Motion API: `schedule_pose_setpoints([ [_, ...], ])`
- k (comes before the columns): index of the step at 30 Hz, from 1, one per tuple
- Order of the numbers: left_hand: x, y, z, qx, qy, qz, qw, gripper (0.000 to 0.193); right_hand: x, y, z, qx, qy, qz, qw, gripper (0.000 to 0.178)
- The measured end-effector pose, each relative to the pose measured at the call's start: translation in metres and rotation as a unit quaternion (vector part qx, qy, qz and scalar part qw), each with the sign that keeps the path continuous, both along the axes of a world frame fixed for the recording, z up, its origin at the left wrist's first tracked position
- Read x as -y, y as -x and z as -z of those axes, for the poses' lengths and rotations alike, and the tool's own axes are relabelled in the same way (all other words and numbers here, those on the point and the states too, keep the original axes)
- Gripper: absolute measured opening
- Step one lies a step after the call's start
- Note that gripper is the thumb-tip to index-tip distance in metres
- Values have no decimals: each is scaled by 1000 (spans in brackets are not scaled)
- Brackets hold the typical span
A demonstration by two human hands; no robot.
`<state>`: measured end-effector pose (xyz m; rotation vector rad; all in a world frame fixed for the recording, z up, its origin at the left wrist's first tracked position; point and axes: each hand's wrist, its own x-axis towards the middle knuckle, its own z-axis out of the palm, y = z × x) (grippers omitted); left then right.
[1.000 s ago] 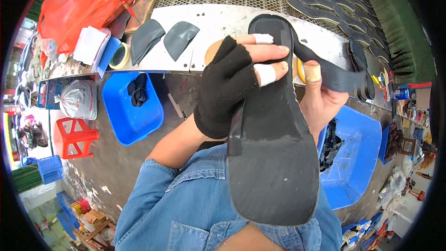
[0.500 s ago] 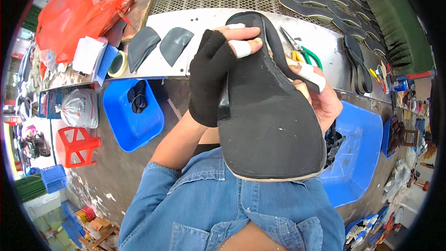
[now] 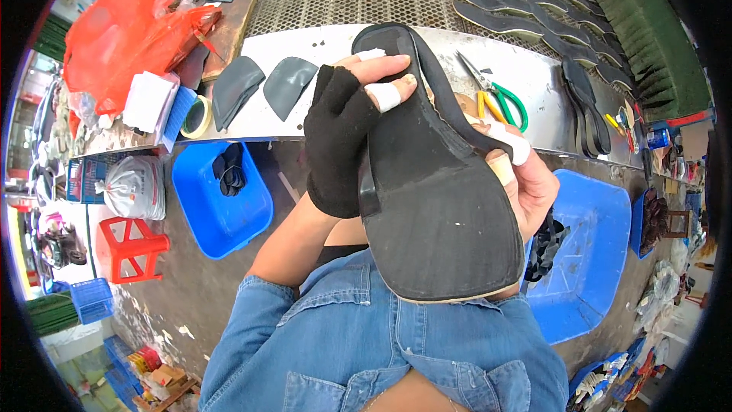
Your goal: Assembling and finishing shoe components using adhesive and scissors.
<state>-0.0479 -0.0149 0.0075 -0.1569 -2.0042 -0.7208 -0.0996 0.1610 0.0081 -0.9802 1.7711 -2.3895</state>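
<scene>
A large black shoe sole [image 3: 450, 236] lies tilted across my lap, its wide end toward me and its narrow end over the bench edge. My left hand [image 3: 339, 130], in a black fingerless glove with white tape on the fingers, grips it from the left, two fingertips resting on its upper face. Along the right edge runs a black strip [image 3: 438, 95], partly apart from the sole, with a pale seam between. My right hand [image 3: 530, 183], also taped, pinches that strip against the edge. Its other fingers are mostly hidden beneath the sole.
Green-handled scissors [image 3: 508, 103] and a yellow-handled tool [image 3: 492, 109] lie on the white bench [image 3: 290, 38]. Dark curved pieces [image 3: 290, 88] and a tape roll [image 3: 197, 117] are leftward. Several soles [image 3: 503, 0] cover the mesh behind. Blue tubs [image 3: 221, 221] stand below.
The sole's narrow end has shifted slightly left. My right fingers have moved a little down along the edge, and the strip lies straighter beside the sole. Both hands keep their hold.
</scene>
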Motion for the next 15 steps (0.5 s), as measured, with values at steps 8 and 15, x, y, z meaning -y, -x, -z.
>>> schedule_pose_setpoints([
  [8, 6, 2, 4, -3, 20, -25, 999, 34, 4, -3, -5, -7, 2, -50, 999, 28],
  [15, 3, 4, -2, -14, -4, -22, 1000, 29, 3, -8, -10, -15, -84, -3, 996, 29],
])
